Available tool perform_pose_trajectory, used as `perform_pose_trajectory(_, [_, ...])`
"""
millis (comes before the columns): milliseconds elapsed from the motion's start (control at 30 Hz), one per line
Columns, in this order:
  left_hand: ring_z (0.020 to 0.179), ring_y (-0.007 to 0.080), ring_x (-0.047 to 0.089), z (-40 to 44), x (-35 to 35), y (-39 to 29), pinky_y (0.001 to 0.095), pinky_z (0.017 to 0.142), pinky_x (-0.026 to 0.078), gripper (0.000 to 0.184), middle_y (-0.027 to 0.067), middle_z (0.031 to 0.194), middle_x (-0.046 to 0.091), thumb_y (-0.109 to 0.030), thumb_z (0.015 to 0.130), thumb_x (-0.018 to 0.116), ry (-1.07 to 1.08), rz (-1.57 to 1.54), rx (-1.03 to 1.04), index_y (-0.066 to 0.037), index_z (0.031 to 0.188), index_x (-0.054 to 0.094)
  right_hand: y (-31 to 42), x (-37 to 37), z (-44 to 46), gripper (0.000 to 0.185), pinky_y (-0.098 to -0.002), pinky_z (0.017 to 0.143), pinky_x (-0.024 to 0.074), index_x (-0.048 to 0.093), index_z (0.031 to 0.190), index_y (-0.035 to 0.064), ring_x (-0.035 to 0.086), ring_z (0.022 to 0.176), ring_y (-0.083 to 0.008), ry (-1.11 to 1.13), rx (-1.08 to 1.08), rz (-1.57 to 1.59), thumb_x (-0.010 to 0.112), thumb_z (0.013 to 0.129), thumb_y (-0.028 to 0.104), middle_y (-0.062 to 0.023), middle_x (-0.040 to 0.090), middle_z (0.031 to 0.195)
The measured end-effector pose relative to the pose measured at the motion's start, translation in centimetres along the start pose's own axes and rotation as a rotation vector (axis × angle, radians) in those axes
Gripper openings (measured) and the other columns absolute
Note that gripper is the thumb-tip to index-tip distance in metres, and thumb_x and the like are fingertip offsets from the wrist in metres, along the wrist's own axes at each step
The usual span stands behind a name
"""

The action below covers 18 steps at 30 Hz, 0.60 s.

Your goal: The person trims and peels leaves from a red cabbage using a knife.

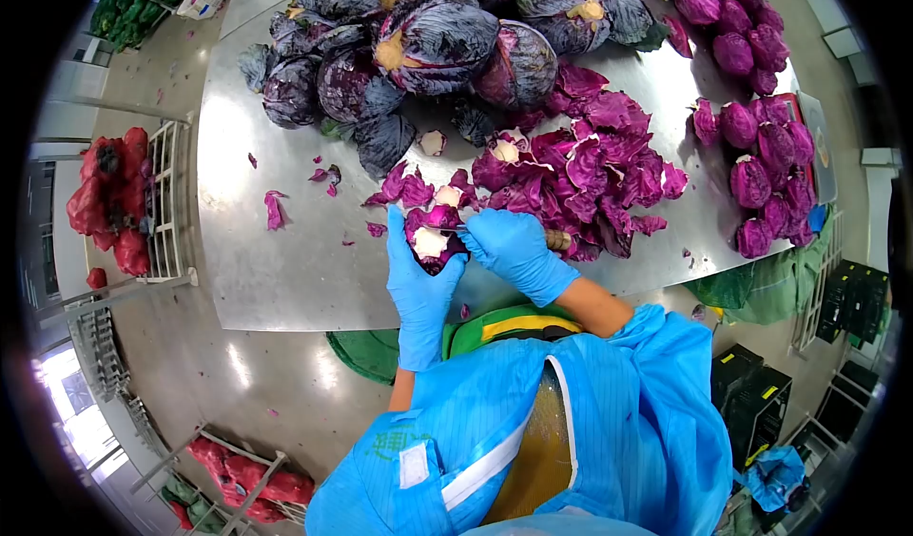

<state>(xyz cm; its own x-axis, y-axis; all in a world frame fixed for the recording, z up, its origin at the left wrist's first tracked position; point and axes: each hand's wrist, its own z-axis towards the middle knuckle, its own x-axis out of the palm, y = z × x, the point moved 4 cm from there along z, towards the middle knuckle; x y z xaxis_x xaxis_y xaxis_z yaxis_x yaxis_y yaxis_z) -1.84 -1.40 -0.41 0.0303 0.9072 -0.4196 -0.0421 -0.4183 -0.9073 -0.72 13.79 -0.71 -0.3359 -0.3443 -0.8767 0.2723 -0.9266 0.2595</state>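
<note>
My left hand [418, 293], in a blue glove, grips a red cabbage [431, 243] whose pale cut stem end faces up. In my right hand [516, 253], also gloved, is a knife; its wooden handle [558, 240] sticks out behind the fist, and part of the thin blade lies against the cabbage. Most of the knife is hidden by my fingers. Just beyond and to the right spreads a pile of loose purple leaves [594, 170], with pale cut stem pieces [449, 195] at its near left side.
Untrimmed dark cabbages [437, 46] are heaped at the back of the metal table [295, 284]. Trimmed purple cabbages [751, 182] sit along the right side. Red net sacks [119, 198] stand on a rack to the left. A green bin or bag [366, 353] is below the front edge.
</note>
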Motion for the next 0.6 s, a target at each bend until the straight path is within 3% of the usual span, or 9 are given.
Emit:
perform_pose_trajectory(300, [0.121, 0.0227, 0.052, -0.4, -0.1, -0.6, 0.0344, 0.102, 0.044, 0.1, 0.0173, 0.141, 0.046, -0.004, 0.062, 0.08, 0.0, -0.065, -0.059, -0.001, 0.148, 0.028, -0.3, -0.3, 0.6, 0.02, -0.0366, 0.046, 0.0458, 0.054, 0.075, 0.0134, 0.059, 0.053, -0.0237, -0.083, 0.038, 0.112, 0.06, 0.088, 0.027, -0.0064, 0.056, 0.065])
perform_pose_trajectory(333, [0.122, 0.0237, 0.051, -0.9, -0.1, -1.0, 0.0349, 0.103, 0.043, 0.1, 0.0176, 0.141, 0.046, -0.005, 0.062, 0.08, 0.004, 0.026, 0.03, -0.002, 0.148, 0.028, -1.0, -0.5, 1.0, 0.02, -0.0372, 0.047, 0.0463, 0.054, 0.075, 0.0127, 0.06, 0.054, -0.0247, -0.089, 0.026, 0.093, 0.06, 0.089, 0.027, -0.0068, 0.056, 0.065])
perform_pose_trajectory(367, [0.123, 0.0247, 0.051, -1.8, -0.2, -1.3, 0.0354, 0.103, 0.042, 0.1, 0.0179, 0.141, 0.046, -0.006, 0.063, 0.08, 0.004, 0.122, 0.119, -0.003, 0.148, 0.028, -4.6, 0.0, 1.5, 0.022, -0.0405, 0.05, 0.0471, 0.056, 0.078, 0.011, 0.06, 0.057, -0.0298, -0.217, 0.166, 0.228, 0.057, 0.093, 0.028, -0.0092, 0.057, 0.066])
perform_pose_trajectory(433, [0.125, 0.026, 0.05, -2.8, 0.0, -0.8, 0.0355, 0.105, 0.041, 0.1, 0.0175, 0.144, 0.043, -0.006, 0.063, 0.08, -0.019, 0.022, 0.101, -0.003, 0.148, 0.028, -8.6, -2.8, 3.0, 0.026, -0.0439, 0.052, 0.0466, 0.058, 0.08, 0.01, 0.06, 0.061, -0.0362, -0.109, 0.497, 0.176, 0.055, 0.095, 0.031, -0.016, 0.059, 0.069])
perform_pose_trajectory(500, [0.126, 0.0258, 0.049, -2.7, -0.3, -1.2, 0.0356, 0.105, 0.041, 0.1, 0.0175, 0.144, 0.042, -0.005, 0.062, 0.081, -0.007, -0.024, -0.023, -0.002, 0.147, 0.029, -7.1, -4.8, 3.4, 0.03, -0.043, 0.051, 0.047, 0.058, 0.08, 0.0087, 0.06, 0.061, -0.0354, -0.124, 0.349, 0.245, 0.06, 0.092, 0.036, -0.0169, 0.06, 0.07])
perform_pose_trajectory(567, [0.124, 0.0282, 0.051, -2.3, 0.2, -0.9, 0.0366, 0.102, 0.043, 0.101, 0.0191, 0.143, 0.043, -0.004, 0.062, 0.081, -0.002, -0.026, 0.038, -0.002, 0.148, 0.028, -5.1, -5.2, 2.6, 0.037, -0.0415, 0.051, 0.0482, 0.062, 0.086, 0.0072, 0.061, 0.061, -0.0325, 0.011, 0.327, 0.355, 0.066, 0.086, 0.044, -0.0145, 0.06, 0.07])
perform_pose_trajectory(600, [0.123, 0.0295, 0.052, -2.5, 0.1, -0.8, 0.0371, 0.101, 0.044, 0.101, 0.02, 0.143, 0.043, -0.003, 0.062, 0.08, 0.008, -0.016, 0.058, -0.002, 0.148, 0.028, -4.5, -4.8, 2.0, 0.05, -0.0396, 0.054, 0.0507, 0.064, 0.096, 0.0054, 0.063, 0.062, -0.03, 0.119, 0.396, 0.479, 0.071, 0.079, 0.052, -0.0116, 0.062, 0.073])
